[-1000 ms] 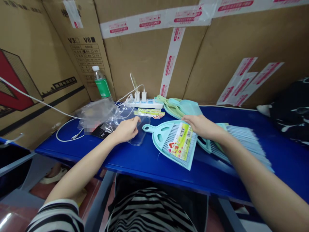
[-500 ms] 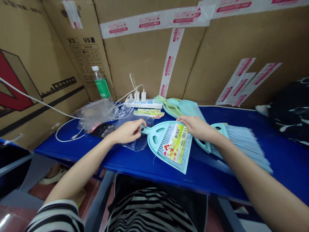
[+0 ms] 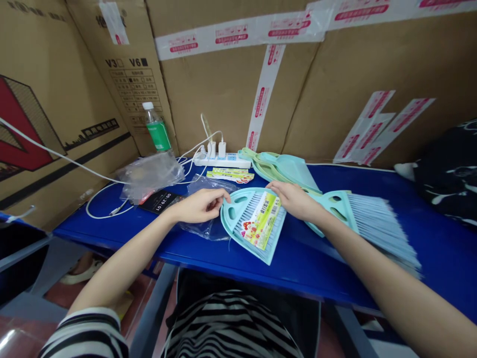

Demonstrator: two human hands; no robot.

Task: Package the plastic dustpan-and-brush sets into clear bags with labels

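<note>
Left hand (image 3: 199, 205) pinches the handle end of a teal dustpan (image 3: 249, 223), fingers closed on it, over a clear bag (image 3: 206, 226). Right hand (image 3: 294, 200) rests on the dustpan's far edge, fingers lightly curled; whether it grips, cannot tell. The dustpan lies flat on the blue table (image 3: 316, 263), near the front edge, with a small brush nested in it and a yellow-green label (image 3: 262, 220) with a barcode on top; its print is too small to read.

Just right of it lies a teal broom (image 3: 372, 223), with more dustpans (image 3: 279, 166) stacked behind. Spare labels (image 3: 229, 174) lie by a white power strip (image 3: 222, 160). A black timer (image 3: 161, 201) reads "00:29:01". The green-labelled bottle (image 3: 156, 129) stands at the back. The cardboard box (image 3: 126, 74) is marked "V3" and "V6", with red-printed tape across the cartons.
</note>
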